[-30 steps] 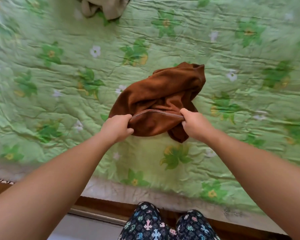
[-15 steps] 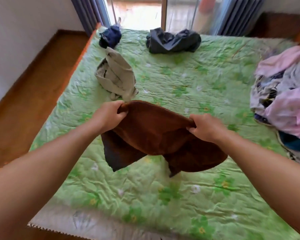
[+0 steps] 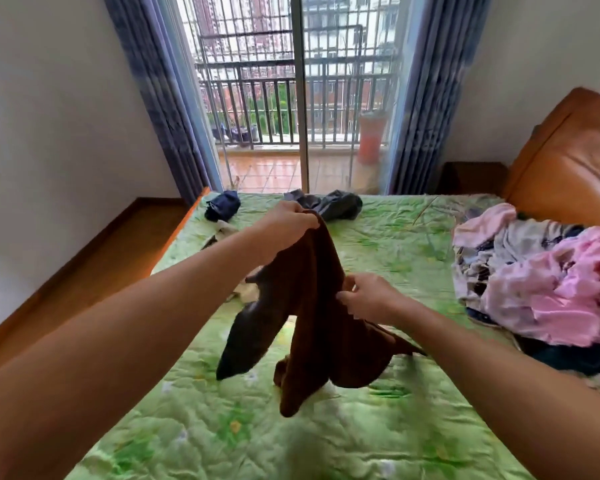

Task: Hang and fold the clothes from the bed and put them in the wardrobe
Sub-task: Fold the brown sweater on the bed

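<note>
- A small navy bundle (image 3: 222,209) lies at the far left corner of the bed (image 3: 395,427), well apart from the work. It looks set aside to wait its turn.
- A pale garment (image 3: 227,227) lies just nearer, mostly hidden behind the left forearm.
- The left hand (image 3: 284,221) is raised, with its fingers curled tight round the top edge of the brown garment (image 3: 312,306). Held this high, the cloth can drop to its full length and show its shape.
- The brown garment hangs over the middle of the bed in twisted folds, with one darker flap swinging out to the left. Whether its lowest tip touches the quilt I cannot tell.
- Behind it, at the far edge of the bed, lies a crumpled grey garment (image 3: 336,206).
- The right hand (image 3: 364,299) sits lower, thumb and fingers pinching a side edge of the brown cloth. It is probably searching for a seam or corner so the piece can be pulled straight for folding.
- A pile of clothes (image 3: 541,285) in pink, white and dark colours is heaped at the right side of the bed, near the headboard (image 3: 568,161). Judging by its size, most of the job lies ahead.
- The wardrobe is not in view.
</note>
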